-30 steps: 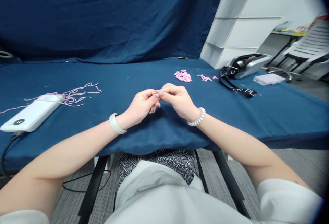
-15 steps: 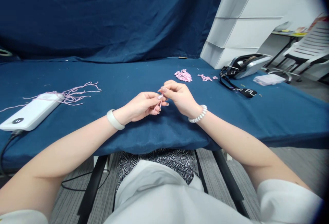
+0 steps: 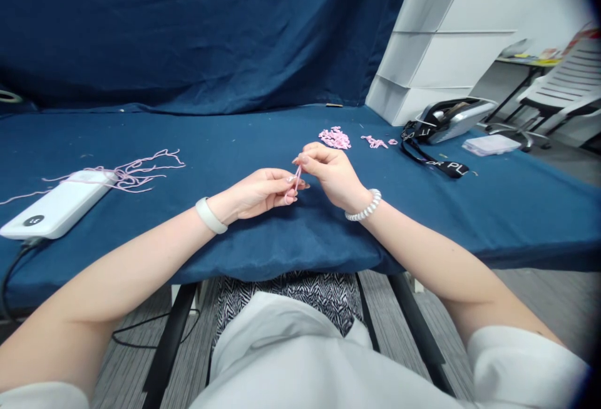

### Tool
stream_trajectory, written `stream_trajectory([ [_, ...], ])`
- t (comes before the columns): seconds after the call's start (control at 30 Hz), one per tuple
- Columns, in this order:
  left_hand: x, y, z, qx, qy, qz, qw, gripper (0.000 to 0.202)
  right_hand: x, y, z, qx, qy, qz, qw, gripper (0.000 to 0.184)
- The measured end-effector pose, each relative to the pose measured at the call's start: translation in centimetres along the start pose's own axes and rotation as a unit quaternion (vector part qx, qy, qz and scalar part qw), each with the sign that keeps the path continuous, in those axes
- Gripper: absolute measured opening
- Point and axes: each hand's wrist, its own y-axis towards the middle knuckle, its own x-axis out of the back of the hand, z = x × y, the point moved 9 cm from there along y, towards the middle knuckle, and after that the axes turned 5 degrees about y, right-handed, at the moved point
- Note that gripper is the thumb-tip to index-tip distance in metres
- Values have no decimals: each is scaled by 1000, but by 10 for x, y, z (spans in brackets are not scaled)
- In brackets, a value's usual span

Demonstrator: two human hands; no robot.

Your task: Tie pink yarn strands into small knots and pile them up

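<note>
The **left hand** point(image 3: 256, 196) and the **right hand** point(image 3: 331, 176) are close together, just above the front edge of the counter point(image 3: 235, 139). Between them is a short piece of pink yarn point(image 3: 297, 182). It makes a thin loop.

The yarn stands almost straight up. Its long side runs from 7 o'clock to 1 o'clock. Its low end, a small round loop, sits in the left grip, held in a narrow pinch by the thumb and fingers. Its top end goes up into the right grip, which is also a narrow pinch. The fingers hide that end, so I cannot see just how it is held. The low end is nearer the left hand, and the top end is nearer the right hand.

A white band point(image 3: 210, 215) is on the left wrist. A bead bracelet point(image 3: 364, 205) is on the right wrist.

At 9 o'clock from the hands lies a white power bank point(image 3: 56, 205), with loose yarn strands point(image 3: 136, 171) on it and beside it. At 1 o'clock is a pile of pink bits point(image 3: 334, 138), with a few more bits point(image 3: 374, 141) just past it. At 2 o'clock is a black lanyard point(image 3: 436, 168), and past it is a silver case point(image 3: 451, 119).
</note>
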Motion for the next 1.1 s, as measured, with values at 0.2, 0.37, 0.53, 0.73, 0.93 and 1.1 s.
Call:
stream_trajectory([
  [0.2,-5,-2,7,55,15,41,998,25,-4,-2,0,-4,-31,13,999,33],
  [0.37,-3,-6,15,112,35,34,993,24,-15,-7,-5,-21,-39,44,998,31],
  [0.53,2,-1,11,62,62,16,996,26,-13,-6,0,-5,-32,36,999,32],
  [0.73,11,3,2,-15,107,-44,993,35,-1,0,4,26,-31,1,999,32],
  [0.93,16,0,-9,-71,253,-94,960,34,16,5,-1,35,-27,-55,998,34],
  [1.1,-6,-20,-45,-278,555,-156,768,20,24,8,-10,-12,35,-98,995,39],
])
